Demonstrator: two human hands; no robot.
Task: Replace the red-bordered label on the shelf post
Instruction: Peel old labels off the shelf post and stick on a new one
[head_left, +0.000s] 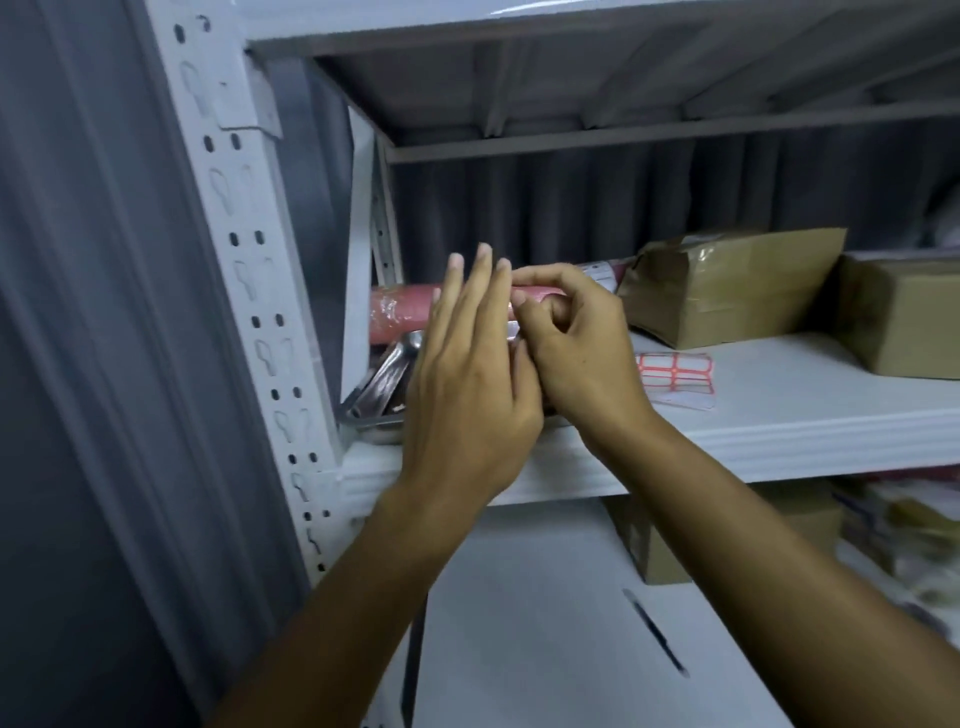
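Label pinched between both hands, post off to the left.

The right hand (582, 343) has a fingertip grip on a small label (515, 328) against the open left hand (467, 384); the upright shelf post (249, 291) stands left, nearer the left hand, label sheet (675, 370) lying on the shelf (779, 415) right.

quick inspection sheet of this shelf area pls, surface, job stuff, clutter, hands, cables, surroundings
surface: white metal shelf board, part bare
job's things: sheet of red-bordered labels lies on the board right of the hands; white perforated shelf post at left, no red-bordered label seen on it
clutter: pink wrapped roll, metal utensils in a tray, two taped cardboard boxes
hands: left hand and right hand meet over the board, fingers pinching something small and pale; what it is cannot be told
cables: nothing seen
surroundings: grey curtain left and behind; more boxes on the lower shelf
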